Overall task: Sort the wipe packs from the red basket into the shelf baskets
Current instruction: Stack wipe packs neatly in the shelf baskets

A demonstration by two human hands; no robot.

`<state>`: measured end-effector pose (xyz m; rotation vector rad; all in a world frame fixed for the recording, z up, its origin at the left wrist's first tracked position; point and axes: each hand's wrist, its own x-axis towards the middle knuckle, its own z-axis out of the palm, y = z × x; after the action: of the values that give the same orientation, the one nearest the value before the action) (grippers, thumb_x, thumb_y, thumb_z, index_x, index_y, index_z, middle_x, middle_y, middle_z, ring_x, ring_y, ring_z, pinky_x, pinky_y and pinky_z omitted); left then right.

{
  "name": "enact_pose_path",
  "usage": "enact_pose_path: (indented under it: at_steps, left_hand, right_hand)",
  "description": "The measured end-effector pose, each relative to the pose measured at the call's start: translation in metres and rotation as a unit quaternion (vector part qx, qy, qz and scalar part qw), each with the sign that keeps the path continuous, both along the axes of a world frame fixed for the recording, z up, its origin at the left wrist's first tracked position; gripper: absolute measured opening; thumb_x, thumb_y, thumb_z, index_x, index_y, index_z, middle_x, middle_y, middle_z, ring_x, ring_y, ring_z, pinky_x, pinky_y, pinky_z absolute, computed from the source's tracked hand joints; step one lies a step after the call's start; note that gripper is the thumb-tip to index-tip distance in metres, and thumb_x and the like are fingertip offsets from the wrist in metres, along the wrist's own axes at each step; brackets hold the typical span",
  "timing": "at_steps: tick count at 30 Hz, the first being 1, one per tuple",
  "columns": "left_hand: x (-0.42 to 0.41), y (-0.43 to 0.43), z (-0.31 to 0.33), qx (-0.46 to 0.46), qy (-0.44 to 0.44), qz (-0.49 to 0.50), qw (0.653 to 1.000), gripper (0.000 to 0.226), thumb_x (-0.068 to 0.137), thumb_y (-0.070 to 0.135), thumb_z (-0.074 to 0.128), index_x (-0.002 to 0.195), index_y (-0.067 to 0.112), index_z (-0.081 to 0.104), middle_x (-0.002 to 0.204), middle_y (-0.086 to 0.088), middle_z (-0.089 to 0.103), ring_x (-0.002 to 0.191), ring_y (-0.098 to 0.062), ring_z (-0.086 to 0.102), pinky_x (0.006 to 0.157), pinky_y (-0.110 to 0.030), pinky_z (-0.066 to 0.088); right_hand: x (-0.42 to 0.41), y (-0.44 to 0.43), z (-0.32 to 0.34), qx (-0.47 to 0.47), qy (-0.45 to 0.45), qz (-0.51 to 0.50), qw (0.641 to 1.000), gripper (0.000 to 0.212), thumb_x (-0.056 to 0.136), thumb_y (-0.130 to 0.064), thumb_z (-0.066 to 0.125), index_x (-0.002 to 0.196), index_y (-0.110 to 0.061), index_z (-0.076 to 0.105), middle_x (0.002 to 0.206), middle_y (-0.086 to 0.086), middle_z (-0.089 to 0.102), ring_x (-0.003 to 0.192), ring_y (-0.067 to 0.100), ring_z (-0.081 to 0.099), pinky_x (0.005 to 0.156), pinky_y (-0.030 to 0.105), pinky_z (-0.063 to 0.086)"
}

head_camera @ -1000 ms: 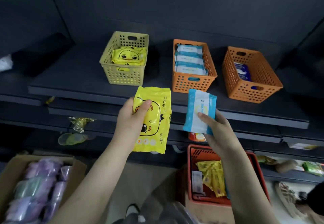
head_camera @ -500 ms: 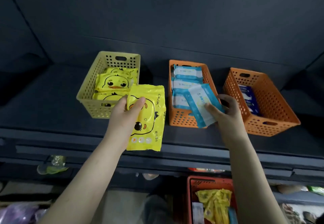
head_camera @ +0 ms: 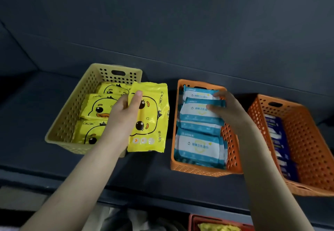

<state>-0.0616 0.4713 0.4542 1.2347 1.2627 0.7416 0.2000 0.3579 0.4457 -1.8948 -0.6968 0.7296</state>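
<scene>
My left hand (head_camera: 122, 111) grips a yellow duck wipe pack (head_camera: 151, 120) by its left edge, over the right rim of the yellow basket (head_camera: 72, 111), which holds three duck packs. My right hand (head_camera: 229, 109) holds a blue-and-white wipe pack (head_camera: 197, 111) lying on top of the stack inside the middle orange basket (head_camera: 229, 140). The right orange basket (head_camera: 307, 140) holds dark blue packs (head_camera: 278, 140). The red basket (head_camera: 195, 221) shows only its top rim at the bottom edge, with yellow packs inside.
All three baskets stand in a row on a dark shelf (head_camera: 27, 122) with a dark back wall. The shelf's front edge (head_camera: 162, 191) runs below my forearms. Pale floor and blurred items show at the bottom left.
Both hands moved up and forward. The duck pack now hangs at the yellow basket's right rim, and the blue-and-white pack went from above the middle orange basket's front down onto its stack.
</scene>
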Motion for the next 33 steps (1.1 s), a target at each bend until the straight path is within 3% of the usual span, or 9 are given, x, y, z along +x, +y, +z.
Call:
enact_pose_path:
  at_steps: [4, 8, 11, 15, 19, 22, 26, 30, 33]
  left_hand:
    - [0.001, 0.019, 0.0, -0.001, -0.01, -0.011, 1.0, 0.064, 0.09, 0.063, 0.049, 0.144, 0.03, 0.04, 0.144, 0.008, 0.047, 0.132, -0.018, 0.042, 0.093, -0.032, 0.033]
    - [0.003, 0.035, -0.001, -0.019, -0.02, -0.02, 0.999, 0.065, 0.089, 0.063, 0.051, 0.146, 0.033, 0.038, 0.149, 0.006, 0.043, 0.135, -0.02, 0.041, 0.096, -0.033, 0.033]
    - [0.002, 0.044, -0.002, -0.031, -0.045, -0.03, 0.998, 0.059, 0.086, 0.065, 0.054, 0.136, 0.035, 0.047, 0.14, 0.005, 0.052, 0.128, -0.022, 0.049, 0.105, -0.042, 0.04]
    - [-0.006, 0.052, -0.002, -0.079, -0.11, -0.031, 0.99, 0.047, 0.084, 0.057, 0.059, 0.124, 0.034, 0.054, 0.12, 0.003, 0.067, 0.105, -0.021, 0.067, 0.09, -0.051, 0.054]
    - [-0.024, 0.063, -0.001, -0.061, -0.222, -0.032, 0.973, 0.032, 0.093, 0.035, 0.056, 0.124, 0.036, 0.053, 0.116, 0.003, 0.07, 0.097, -0.018, 0.072, 0.072, -0.045, 0.059]
    - [-0.04, 0.073, 0.006, -0.052, -0.302, -0.053, 0.95, 0.026, 0.09, 0.027, 0.055, 0.115, 0.03, 0.057, 0.115, -0.004, 0.071, 0.101, -0.024, 0.071, 0.07, -0.044, 0.058]
    - [-0.064, 0.093, 0.012, -0.06, -0.321, -0.025, 0.945, 0.013, 0.095, 0.029, 0.06, 0.105, 0.02, 0.056, 0.109, -0.006, 0.073, 0.1, -0.026, 0.071, 0.071, -0.045, 0.059]
    - [-0.092, 0.117, 0.007, -0.016, -0.262, -0.017, 0.965, 0.02, 0.09, 0.024, 0.067, 0.077, 0.017, 0.053, 0.094, -0.006, 0.071, 0.09, -0.019, 0.07, 0.075, -0.041, 0.059]
    - [-0.107, 0.132, 0.003, -0.032, -0.276, -0.034, 0.96, 0.025, 0.084, 0.023, 0.071, 0.065, 0.02, 0.055, 0.08, -0.001, 0.066, 0.077, -0.013, 0.067, 0.073, -0.036, 0.06]
  right_hand:
    - [-0.005, 0.0, -0.001, -0.082, -0.047, 0.041, 0.995, 0.047, 0.076, -0.017, 0.081, 0.11, -0.031, 0.052, 0.109, 0.001, 0.062, 0.089, 0.02, 0.07, 0.074, 0.039, 0.061]
    - [-0.014, -0.005, 0.001, -0.15, -0.082, 0.065, 0.983, 0.046, 0.076, -0.019, 0.081, 0.11, -0.033, 0.053, 0.115, -0.001, 0.059, 0.092, 0.016, 0.067, 0.077, 0.037, 0.06]
    - [-0.022, -0.006, 0.006, -0.208, -0.154, 0.062, 0.964, 0.048, 0.077, -0.026, 0.08, 0.117, -0.03, 0.054, 0.129, 0.0, 0.044, 0.11, 0.02, 0.056, 0.091, 0.038, 0.054]
    - [-0.04, 0.001, 0.015, -0.164, -0.313, 0.038, 0.935, 0.044, 0.081, -0.038, 0.075, 0.12, -0.025, 0.06, 0.133, 0.002, 0.046, 0.123, 0.021, 0.044, 0.105, 0.037, 0.038]
    - [-0.093, 0.036, 0.023, 0.0, -0.178, 0.055, 0.983, 0.021, 0.092, -0.034, 0.064, 0.107, -0.02, 0.068, 0.106, -0.002, 0.07, 0.095, 0.003, 0.063, 0.083, 0.019, 0.048]
    - [-0.136, 0.064, 0.019, 0.033, -0.037, 0.146, 0.988, 0.02, 0.093, -0.035, 0.061, 0.104, -0.019, 0.067, 0.097, 0.002, 0.073, 0.093, 0.017, 0.067, 0.079, 0.032, 0.054]
    - [-0.167, 0.098, 0.01, 0.077, 0.063, 0.078, 0.992, 0.02, 0.091, -0.022, 0.067, 0.104, -0.006, 0.067, 0.098, 0.01, 0.075, 0.093, 0.026, 0.07, 0.078, 0.036, 0.058]
    - [-0.181, 0.126, 0.015, 0.187, 0.307, -0.023, 0.933, 0.027, 0.088, -0.018, 0.067, 0.109, -0.001, 0.066, 0.111, 0.017, 0.071, 0.098, 0.029, 0.069, 0.087, 0.045, 0.056]
    - [-0.189, 0.143, 0.02, 0.201, 0.312, -0.041, 0.928, 0.023, 0.077, -0.024, 0.072, 0.093, -0.008, 0.069, 0.11, 0.019, 0.069, 0.098, 0.032, 0.066, 0.092, 0.05, 0.052]
